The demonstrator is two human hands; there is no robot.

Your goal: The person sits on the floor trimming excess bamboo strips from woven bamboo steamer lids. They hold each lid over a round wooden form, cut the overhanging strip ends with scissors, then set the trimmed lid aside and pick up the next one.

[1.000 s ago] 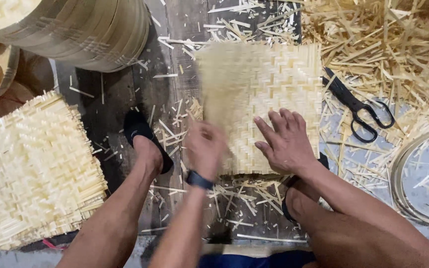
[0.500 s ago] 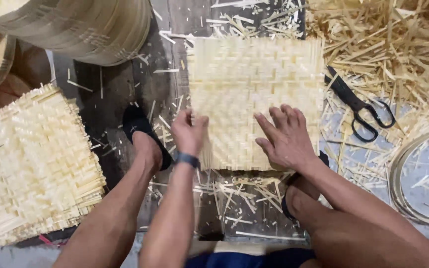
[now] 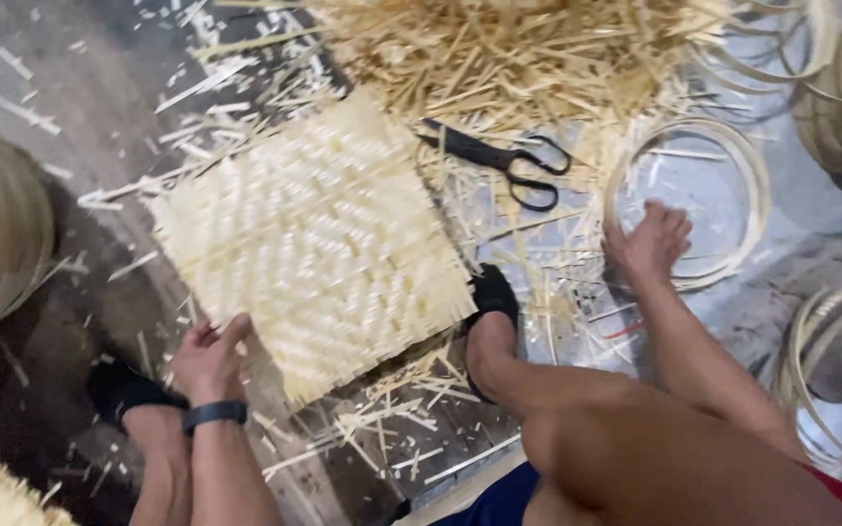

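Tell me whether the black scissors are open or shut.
Shut, or nearly: the scissors lie flat among the straw-coloured offcuts with their blades together in one dark line, no gap showing.

Soft, even light is falling from above; motion blur is smearing my pale square woven straw mat point(image 3: 314, 244), and the dark floor point(image 3: 31, 97) at left is sinking into shadow.

Dark, worn floor point(image 3: 70, 117) littered with pale straw offcuts point(image 3: 538, 49) under dim light.
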